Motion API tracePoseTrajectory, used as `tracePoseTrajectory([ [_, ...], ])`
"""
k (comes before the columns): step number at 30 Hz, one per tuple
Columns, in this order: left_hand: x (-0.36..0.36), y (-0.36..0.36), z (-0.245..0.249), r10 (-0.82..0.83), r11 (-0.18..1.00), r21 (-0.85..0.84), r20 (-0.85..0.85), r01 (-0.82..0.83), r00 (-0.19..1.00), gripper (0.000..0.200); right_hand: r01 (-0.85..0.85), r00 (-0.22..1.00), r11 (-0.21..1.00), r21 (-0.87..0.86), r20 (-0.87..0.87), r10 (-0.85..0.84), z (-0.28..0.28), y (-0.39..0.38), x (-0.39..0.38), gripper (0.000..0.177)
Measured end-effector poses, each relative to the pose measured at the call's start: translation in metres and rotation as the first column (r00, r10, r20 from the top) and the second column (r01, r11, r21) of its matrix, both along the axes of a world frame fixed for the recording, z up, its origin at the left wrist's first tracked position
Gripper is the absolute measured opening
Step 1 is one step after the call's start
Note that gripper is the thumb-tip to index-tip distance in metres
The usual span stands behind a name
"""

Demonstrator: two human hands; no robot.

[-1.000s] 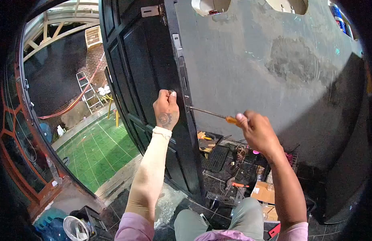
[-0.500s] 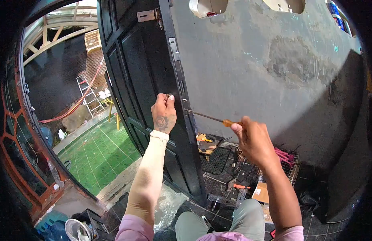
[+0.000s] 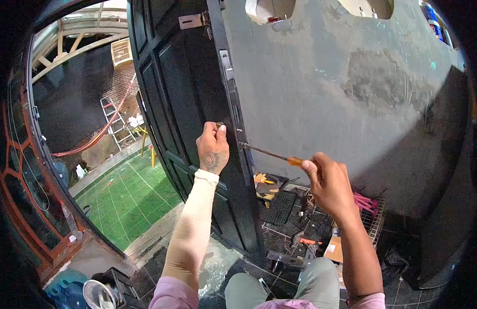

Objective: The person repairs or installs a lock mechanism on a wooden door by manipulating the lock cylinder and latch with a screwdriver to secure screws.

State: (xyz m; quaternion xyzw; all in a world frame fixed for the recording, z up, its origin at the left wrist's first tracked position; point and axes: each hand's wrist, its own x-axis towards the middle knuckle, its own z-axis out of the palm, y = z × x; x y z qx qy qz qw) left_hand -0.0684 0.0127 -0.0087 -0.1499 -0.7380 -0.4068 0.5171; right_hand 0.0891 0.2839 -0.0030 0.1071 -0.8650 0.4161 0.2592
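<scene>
My right hand (image 3: pixel 328 183) is closed around the amber handle of a screwdriver (image 3: pixel 269 153). The shaft runs left, and its tip meets the edge of a black panelled door (image 3: pixel 184 92), just below the metal lock plate (image 3: pixel 235 105). On the door's face, my left hand (image 3: pixel 213 147) pinches a small dark metal piece, apparently the lock cylinder (image 3: pixel 221 124), between thumb and forefinger; most of it is hidden by the fingers. A pale sleeve covers the left forearm. Higher on the door, a metal latch (image 3: pixel 191 21) sticks out from the face.
Tools and loose parts lie on the dark floor behind the door, near a black tray (image 3: pixel 278 207) and a wire rack (image 3: pixel 373 216). A grey wall (image 3: pixel 310 87) stands to the right. Through the doorway are green tiles (image 3: pixel 127 201) and a ladder (image 3: pixel 114 121). A clear tub (image 3: pixel 99 294) sits lower left.
My right hand has shifted slightly right and down, its grip on the screwdriver handle turned a little. The left hand keeps its pinch at the door. The whole view has moved slightly.
</scene>
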Motion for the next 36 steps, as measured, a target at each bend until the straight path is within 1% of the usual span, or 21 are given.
tracePoseTrajectory([
  [1,0.0,0.001,0.0,0.01,1.0,-0.009,-0.009,-0.01,1.0,0.021,0.024,0.982,0.999,0.029,-0.187,-0.018,-0.007,-0.001,-0.004,0.018],
  [2,-0.004,0.0,-0.001,-0.009,1.0,0.005,0.003,0.009,1.0,0.02,0.053,0.929,0.997,0.055,-0.37,-0.029,-0.018,-0.003,-0.014,0.016],
  [3,-0.009,-0.003,-0.004,-0.026,0.999,0.019,0.016,0.026,1.0,0.02,0.084,0.842,0.994,0.074,-0.539,-0.031,-0.024,-0.006,-0.018,0.015],
  [7,-0.006,-0.003,-0.002,-0.12,0.99,0.084,0.093,0.113,0.988,0.02,-0.056,0.843,0.998,-0.026,-0.536,0.034,-0.025,-0.01,-0.019,0.034],
  [8,-0.006,-0.004,-0.002,-0.124,0.99,0.075,0.092,0.117,0.988,0.019,-0.07,0.876,0.993,-0.092,-0.482,0.018,-0.024,-0.011,-0.016,0.039],
  [11,-0.009,-0.007,-0.003,-0.123,0.991,0.064,0.08,0.118,0.989,0.019,0.056,0.967,0.998,-0.036,-0.248,-0.063,-0.02,-0.003,-0.008,0.04],
  [12,-0.011,-0.006,-0.003,-0.118,0.992,0.062,0.078,0.114,0.99,0.018,0.008,1.0,1.0,-0.022,0.014,-0.008,-0.011,0.002,-0.003,0.034],
  [15,-0.009,-0.003,-0.002,-0.117,0.991,0.073,0.092,0.11,0.989,0.017,-0.043,0.997,0.998,0.053,-0.069,0.047,-0.015,0.008,-0.013,0.031],
  [18,0.0,0.001,0.002,-0.15,0.986,0.098,0.127,0.138,0.98,0.017,-0.006,0.904,0.998,0.055,-0.426,0.029,-0.029,0.009,-0.025,0.025],
  [21,-0.001,-0.001,0.001,-0.144,0.987,0.085,0.125,0.133,0.982,0.018,-0.122,0.891,0.984,-0.129,-0.452,0.052,-0.032,0.001,-0.025,0.022],
  [23,-0.004,-0.003,0.0,-0.127,0.99,0.071,0.116,0.119,0.985,0.019,-0.06,0.941,0.988,-0.14,-0.338,0.009,-0.032,0.003,-0.021,0.021],
  [24,-0.004,-0.004,0.0,-0.121,0.991,0.08,0.121,0.112,0.985,0.019,-0.045,0.97,0.991,-0.124,-0.243,0.014,-0.028,0.004,-0.017,0.021],
  [25,-0.002,-0.003,0.001,-0.116,0.991,0.087,0.128,0.106,0.985,0.019,-0.03,0.989,0.995,-0.1,-0.146,0.016,-0.023,0.006,-0.013,0.021],
  [27,-0.001,-0.001,0.003,-0.098,0.993,0.071,0.141,0.089,0.985,0.019,-0.046,0.99,0.999,-0.022,0.13,0.048,-0.008,0.011,-0.006,0.022],
  [28,-0.001,-0.003,0.003,-0.084,0.996,0.051,0.145,0.077,0.986,0.019,-0.057,0.997,0.998,-0.016,-0.053,0.057,-0.014,0.011,-0.011,0.022],
  [29,-0.002,-0.007,0.005,-0.069,0.997,0.031,0.148,0.065,0.987,0.019,-0.068,0.97,0.998,-0.007,-0.235,0.065,-0.026,0.01,-0.021,0.022],
  [30,-0.004,-0.014,0.007,-0.072,0.997,0.013,0.18,0.071,0.981,0.02,-0.079,0.909,0.997,0.004,-0.41,0.074,-0.034,0.009,-0.025,0.023],
  [33,0.004,-0.016,0.029,0.125,0.984,-0.119,-0.039,-0.129,0.991,0.025,-0.131,0.904,0.989,-0.062,-0.418,0.093,-0.037,0.007,-0.022,0.024],
  [34,0.013,-0.011,0.045,0.126,0.989,-0.071,-0.056,-0.13,0.99,0.027,-0.153,0.922,0.982,-0.107,-0.373,0.103,-0.041,0.006,-0.025,0.028],
  [35,0.018,-0.008,0.062,0.168,0.981,-0.084,-0.084,-0.175,0.982,0.034,-0.138,0.931,0.983,-0.124,-0.354,0.086,-0.041,0.006,-0.021,0.029],
  [36,0.026,-0.003,0.081,0.192,0.975,-0.102,-0.066,-0.199,0.979,0.044,-0.124,0.94,0.983,-0.138,-0.334,0.071,-0.04,0.005,-0.015,0.03],
])
